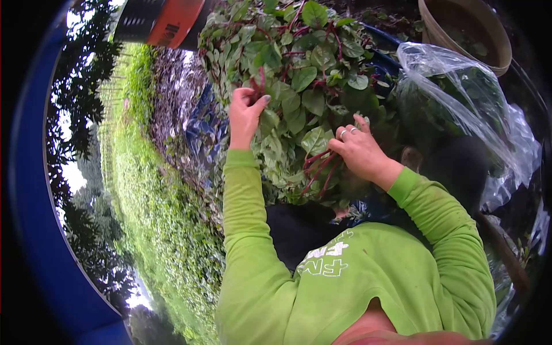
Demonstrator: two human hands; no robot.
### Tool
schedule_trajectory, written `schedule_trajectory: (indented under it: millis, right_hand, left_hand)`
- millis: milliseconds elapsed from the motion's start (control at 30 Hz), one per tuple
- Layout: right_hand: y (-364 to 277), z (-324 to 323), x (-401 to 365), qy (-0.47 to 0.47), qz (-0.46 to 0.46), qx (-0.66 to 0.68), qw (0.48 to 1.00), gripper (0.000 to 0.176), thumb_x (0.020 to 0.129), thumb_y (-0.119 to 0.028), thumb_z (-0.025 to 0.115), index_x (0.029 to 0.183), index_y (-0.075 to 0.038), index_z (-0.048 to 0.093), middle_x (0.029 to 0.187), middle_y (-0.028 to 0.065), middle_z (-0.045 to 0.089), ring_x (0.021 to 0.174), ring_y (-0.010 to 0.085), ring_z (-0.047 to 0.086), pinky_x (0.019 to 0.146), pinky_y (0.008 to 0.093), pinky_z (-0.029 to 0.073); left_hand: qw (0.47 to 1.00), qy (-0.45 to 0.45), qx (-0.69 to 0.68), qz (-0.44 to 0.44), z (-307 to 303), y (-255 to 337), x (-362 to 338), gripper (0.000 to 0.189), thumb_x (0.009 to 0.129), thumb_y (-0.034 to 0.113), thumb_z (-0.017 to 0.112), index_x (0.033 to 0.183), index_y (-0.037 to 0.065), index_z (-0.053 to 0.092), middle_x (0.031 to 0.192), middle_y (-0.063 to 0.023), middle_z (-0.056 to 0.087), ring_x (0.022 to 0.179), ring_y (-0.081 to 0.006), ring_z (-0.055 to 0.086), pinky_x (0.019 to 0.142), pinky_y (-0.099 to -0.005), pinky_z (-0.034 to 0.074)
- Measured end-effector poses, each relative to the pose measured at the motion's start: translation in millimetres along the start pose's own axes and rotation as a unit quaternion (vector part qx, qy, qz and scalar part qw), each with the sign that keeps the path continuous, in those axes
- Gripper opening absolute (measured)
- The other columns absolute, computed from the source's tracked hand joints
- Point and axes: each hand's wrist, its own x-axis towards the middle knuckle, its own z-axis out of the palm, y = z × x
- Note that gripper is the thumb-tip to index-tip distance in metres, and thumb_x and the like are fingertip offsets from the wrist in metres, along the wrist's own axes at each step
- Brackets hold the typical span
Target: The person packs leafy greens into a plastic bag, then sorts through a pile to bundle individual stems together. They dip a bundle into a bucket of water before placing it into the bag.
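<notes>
1. Setting: outdoors, beside green field growth [167, 230].
2. Right grip [363, 154]: closed around a stem bunch [319, 171], nearest the wearer's body. The red stems should be light and fairly firm, liable to snap if bent sharply. Hold them together with light pressure.
3. Left grip [246, 118]: thumb and fingers pinched on a red stem [262, 77] at the leaf pile.
4. Leaf pile [313, 100]: under and beyond both hands. Leaves look soft and easily bruised; grasp stems instead. Any moisture would make them slippery.
5. Farther right: clear plastic bag [494, 115], then bucket [505, 49].
6. Far left: drum [172, 23].
</notes>
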Motion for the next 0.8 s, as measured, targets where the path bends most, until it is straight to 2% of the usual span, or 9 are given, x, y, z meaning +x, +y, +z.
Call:
schedule_trajectory:
  millis: [167,267,300,400,467,600,667,733,800]
  right_hand:
    - [-3.2,3.9,-4.4,-0.030,-0.008,-0.012,0.999,0.011,0.087,-0.009,0.059,0.095,-0.013,0.064,0.098,0.0079,0.059,0.106,0.0262,0.062,0.114,0.0595,0.029]
    - [-5.3,-0.9,-3.5,-0.056,-0.012,-0.027,0.998,0.010,0.087,-0.009,0.058,0.094,-0.012,0.065,0.099,0.0082,0.060,0.106,0.0268,0.062,0.114,0.0593,0.031]
    - [-4.3,-0.2,-4.0,-0.053,-0.015,-0.027,0.998,0.010,0.087,-0.010,0.058,0.094,-0.012,0.065,0.098,0.0080,0.060,0.106,0.0268,0.062,0.114,0.0594,0.031]
    - [-2.9,1.6,-2.8,-0.054,-0.022,-0.026,0.998,0.010,0.088,-0.010,0.057,0.094,-0.012,0.065,0.101,0.0084,0.061,0.109,0.0272,0.061,0.114,0.0581,0.032]
    - [-3.5,-0.3,-0.5,-0.073,-0.020,-0.026,0.997,0.010,0.088,-0.011,0.058,0.094,-0.011,0.065,0.109,0.0098,0.063,0.116,0.0281,0.060,0.115,0.0555,0.032]
    - [-3.5,-0.8,3.6,0.063,-0.090,0.006,0.994,0.014,0.087,-0.013,0.057,0.096,-0.008,0.067,0.131,0.0125,0.060,0.131,0.0297,0.052,0.118,0.0507,0.031]
    - [-7.6,-12.3,8.6,0.075,-0.108,-0.025,0.991,0.016,0.086,-0.014,0.057,0.096,-0.006,0.068,0.140,0.0134,0.057,0.137,0.0307,0.048,0.120,0.0492,0.030]
    - [-4.7,-7.6,7.2,0.076,-0.112,-0.050,0.989,0.017,0.086,-0.015,0.057,0.095,-0.006,0.068,0.136,0.0130,0.058,0.132,0.0307,0.051,0.121,0.0501,0.029]
    - [-0.2,2.6,3.2,0.057,-0.103,-0.065,0.991,0.017,0.086,-0.016,0.057,0.094,-0.006,0.068,0.130,0.0125,0.060,0.127,0.0299,0.054,0.121,0.0501,0.028]
  left_hand:
    - [0.991,-0.088,-0.056,-0.079,9.7,-43.5,4.5,0.023,0.084,0.008,0.078,0.105,-0.001,0.075,0.098,-0.0054,0.074,0.085,-0.0118,0.065,0.080,-0.0263,0.050]
    - [0.981,-0.123,0.138,0.066,8.3,-59.6,19.9,0.024,0.082,0.008,0.076,0.106,0.009,0.077,0.100,-0.0045,0.073,0.087,-0.0205,0.067,0.083,-0.0330,0.051]
    - [0.937,-0.075,0.269,0.211,9.7,-64.8,25.4,0.022,0.083,0.008,0.071,0.101,0.016,0.079,0.100,-0.0061,0.070,0.086,-0.0300,0.065,0.083,-0.0393,0.051]
    - [0.845,0.001,0.449,0.289,21.3,-15.1,13.7,0.018,0.087,0.008,0.066,0.098,0.015,0.078,0.099,-0.0082,0.068,0.080,-0.0319,0.063,0.079,-0.0409,0.051]
    - [0.893,-0.009,0.387,0.230,33.9,-5.6,2.6,0.017,0.089,0.008,0.063,0.100,0.013,0.075,0.097,-0.0104,0.067,0.082,-0.0321,0.063,0.077,-0.0406,0.052]
    - [0.970,-0.056,0.170,0.162,64.5,-39.2,-12.8,0.016,0.094,0.009,0.059,0.104,0.011,0.070,0.097,-0.0141,0.068,0.085,-0.0320,0.065,0.075,-0.0396,0.053]
    - [0.985,-0.110,0.117,0.068,77.9,-15.0,-46.0,0.016,0.099,0.008,0.055,0.112,0.007,0.064,0.100,-0.0128,0.069,0.091,-0.0242,0.066,0.081,-0.0346,0.052]
    - [0.986,-0.141,0.082,0.041,93.7,-5.6,-74.9,0.020,0.100,0.004,0.055,0.120,0.003,0.059,0.097,-0.0081,0.068,0.096,-0.0124,0.063,0.086,-0.0288,0.050]
    - [0.987,-0.144,-0.031,0.061,114.3,-26.4,-100.0,0.033,0.100,0.003,0.055,0.132,0.002,0.046,0.099,-0.0107,0.068,0.098,-0.0151,0.064,0.088,-0.0296,0.051]
